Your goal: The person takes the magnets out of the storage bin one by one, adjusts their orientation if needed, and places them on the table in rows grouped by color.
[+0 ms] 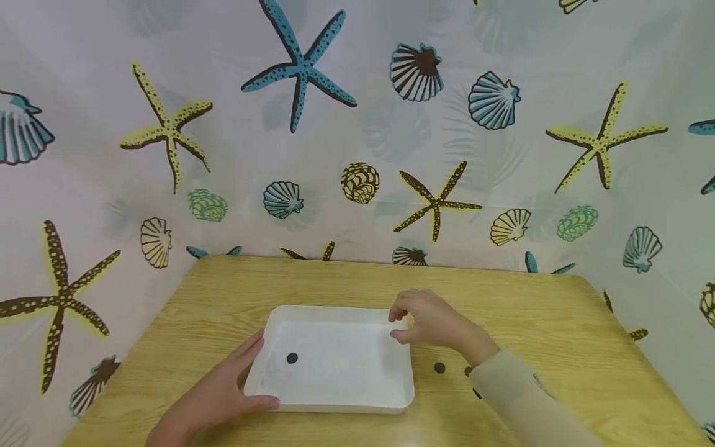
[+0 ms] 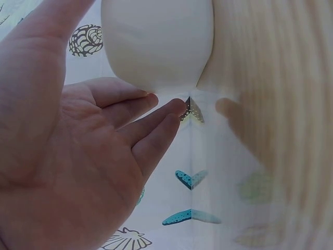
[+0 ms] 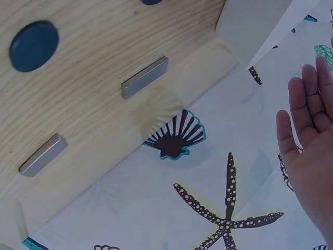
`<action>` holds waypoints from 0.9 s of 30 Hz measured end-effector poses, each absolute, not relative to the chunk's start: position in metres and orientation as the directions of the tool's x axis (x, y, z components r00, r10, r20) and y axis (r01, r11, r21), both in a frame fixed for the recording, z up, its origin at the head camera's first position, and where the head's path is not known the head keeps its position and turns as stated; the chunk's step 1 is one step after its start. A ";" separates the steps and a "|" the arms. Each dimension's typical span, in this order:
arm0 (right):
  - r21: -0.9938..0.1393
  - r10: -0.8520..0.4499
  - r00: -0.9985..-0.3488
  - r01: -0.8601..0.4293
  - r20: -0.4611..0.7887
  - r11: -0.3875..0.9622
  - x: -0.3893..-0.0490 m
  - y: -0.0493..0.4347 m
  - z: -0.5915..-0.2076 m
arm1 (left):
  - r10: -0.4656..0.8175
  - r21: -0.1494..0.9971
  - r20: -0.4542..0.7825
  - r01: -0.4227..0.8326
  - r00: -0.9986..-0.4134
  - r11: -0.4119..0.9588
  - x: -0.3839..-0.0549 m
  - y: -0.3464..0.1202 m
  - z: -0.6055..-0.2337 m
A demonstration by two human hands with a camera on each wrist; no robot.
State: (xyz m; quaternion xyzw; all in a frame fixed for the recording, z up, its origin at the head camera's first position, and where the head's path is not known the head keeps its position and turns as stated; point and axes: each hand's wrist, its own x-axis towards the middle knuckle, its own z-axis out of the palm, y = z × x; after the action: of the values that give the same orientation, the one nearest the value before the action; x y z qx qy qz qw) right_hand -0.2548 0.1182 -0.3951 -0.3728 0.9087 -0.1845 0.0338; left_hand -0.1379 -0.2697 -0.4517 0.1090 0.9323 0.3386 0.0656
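A shallow white tray point(image 1: 346, 366) lies on the wooden table, with one dark round disc point(image 1: 292, 358) inside toward its left end. My left hand point(image 1: 229, 382) rests against the tray's near left corner, fingers along the left side and thumb at the front edge. Seen from the left wrist, the fingertips of the left hand point(image 2: 104, 140) touch the tray point(image 2: 158, 44) and the palm is apart from it. Over the tray's right rim is my right hand point(image 1: 427, 320), with a gap between thumb and bent fingers and nothing visible in it.
To the right of the tray lie more dark discs point(image 1: 439, 367), one partly behind the right sleeve point(image 1: 519, 391). Two small silvery bars point(image 3: 144, 77) lie near a disc point(image 3: 34, 46) in the right wrist view. A shell-and-starfish patterned curtain point(image 1: 335, 136) surrounds the table point(image 1: 234, 292).
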 end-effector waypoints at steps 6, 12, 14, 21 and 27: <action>-0.328 -0.719 -0.691 -0.697 0.071 0.638 -0.255 0.096 -0.395 | 0.244 0.659 -0.052 0.150 -0.968 0.737 -0.137 -0.270 -0.451; -0.328 -0.744 -0.665 -0.718 0.063 0.614 -0.254 0.075 -0.394 | 0.236 0.657 -0.052 0.144 -0.970 0.740 -0.137 -0.270 -0.450; -0.326 -0.750 -0.659 -0.722 0.055 0.610 -0.254 0.069 -0.395 | 0.236 0.660 -0.053 0.144 -0.970 0.737 -0.137 -0.269 -0.451; -0.329 -0.767 -0.641 -0.730 0.025 0.599 -0.253 0.047 -0.398 | 0.237 0.666 -0.057 0.140 -0.970 0.733 -0.138 -0.269 -0.453; -0.330 -0.778 -0.628 -0.740 0.026 0.586 -0.250 0.030 -0.400 | 0.233 0.672 -0.060 0.134 -0.971 0.728 -0.137 -0.270 -0.452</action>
State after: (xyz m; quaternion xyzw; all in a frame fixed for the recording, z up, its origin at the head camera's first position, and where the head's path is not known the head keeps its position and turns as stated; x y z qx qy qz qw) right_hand -0.2500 0.0296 -0.3997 -0.4270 0.8885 -0.1567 0.0609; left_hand -0.1370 -0.2703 -0.4516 0.0991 0.9269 0.3551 0.0701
